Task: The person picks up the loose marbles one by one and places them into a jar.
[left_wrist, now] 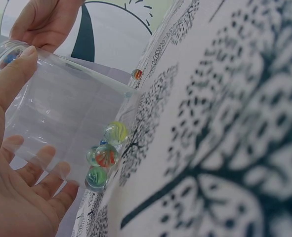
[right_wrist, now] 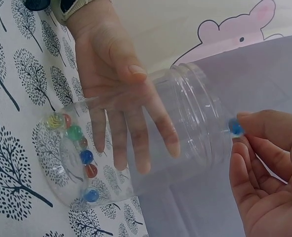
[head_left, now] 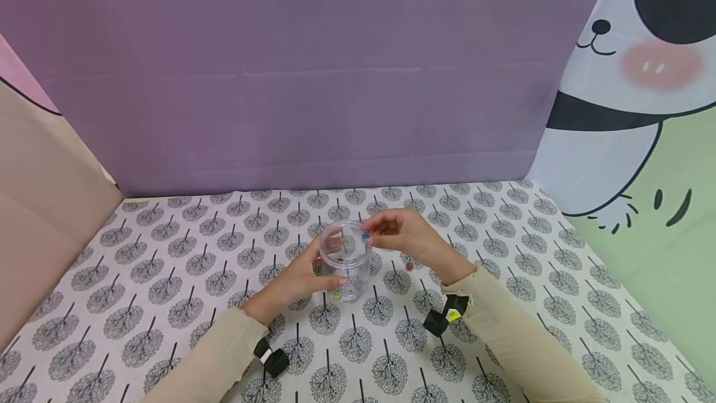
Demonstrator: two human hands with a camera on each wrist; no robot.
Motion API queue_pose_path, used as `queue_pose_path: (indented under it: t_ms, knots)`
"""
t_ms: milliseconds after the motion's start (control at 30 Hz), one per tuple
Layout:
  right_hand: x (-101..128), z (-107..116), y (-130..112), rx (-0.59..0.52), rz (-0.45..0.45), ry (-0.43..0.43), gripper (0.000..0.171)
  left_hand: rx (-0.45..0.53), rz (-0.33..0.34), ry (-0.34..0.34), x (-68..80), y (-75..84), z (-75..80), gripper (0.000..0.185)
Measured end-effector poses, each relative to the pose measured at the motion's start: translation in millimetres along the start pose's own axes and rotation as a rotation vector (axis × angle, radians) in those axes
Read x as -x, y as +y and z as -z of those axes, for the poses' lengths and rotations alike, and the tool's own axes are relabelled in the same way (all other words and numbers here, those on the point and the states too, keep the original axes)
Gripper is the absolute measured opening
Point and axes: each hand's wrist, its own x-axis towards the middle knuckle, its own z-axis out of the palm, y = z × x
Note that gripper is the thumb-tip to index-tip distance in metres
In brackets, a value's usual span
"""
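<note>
A clear plastic jar point(head_left: 359, 272) stands upright on the patterned cloth. My left hand point(head_left: 299, 275) holds its side, thumb across the near wall and fingers spread round the far one. Between thumb and forefinger my right hand point(head_left: 413, 238) pinches a blue marble point(right_wrist: 236, 127), right at the jar's open mouth. Several marbles lie on the jar's bottom, among them a yellow-streaked marble point(left_wrist: 116, 132), a red-streaked marble point(left_wrist: 106, 156), a green marble point(right_wrist: 74, 132) and another blue marble point(right_wrist: 87, 157).
A red-orange marble point(head_left: 409, 266) lies loose on the cloth, to the right of the jar and below the right hand. The tree-print cloth point(head_left: 224, 303) covers the table. Behind it rises a purple backdrop point(head_left: 335, 111), with a panda-print panel point(head_left: 610, 166) on the right.
</note>
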Motion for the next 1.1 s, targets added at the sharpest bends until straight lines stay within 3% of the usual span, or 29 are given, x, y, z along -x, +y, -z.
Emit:
queue_pose_path:
  t_ms: [833, 1100]
  knots:
    - [8, 4, 9, -0.008, -0.033, 0.046, 0.021, -0.046, -0.029, 0.012, 1.0, -1.2, -0.2, 0.092]
    - [13, 10, 16, -0.006, -0.051, 0.063, 0.028, -0.042, -0.025, 0.021, 0.0, -0.4, -0.1, 0.091]
